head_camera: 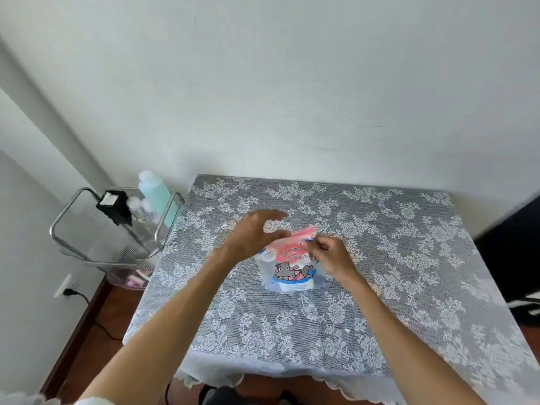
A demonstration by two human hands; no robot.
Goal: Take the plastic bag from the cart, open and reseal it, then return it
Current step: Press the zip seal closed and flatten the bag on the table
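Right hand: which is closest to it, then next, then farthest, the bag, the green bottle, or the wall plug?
From the right hand:
1. Bag: on the table, pinched at its top edge by this hand.
2. Green bottle: on the cart, off to the left past the table edge.
3. Wall plug: low on the left wall, farther left than the cart.

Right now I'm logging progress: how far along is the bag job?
Done: the printed plastic bag is off the cart and stands on the lace-covered table. In hand: the right hand pinches its pink top edge while the left hand hovers open beside it; open or resealed, I cannot tell. Left: return it to the cart.
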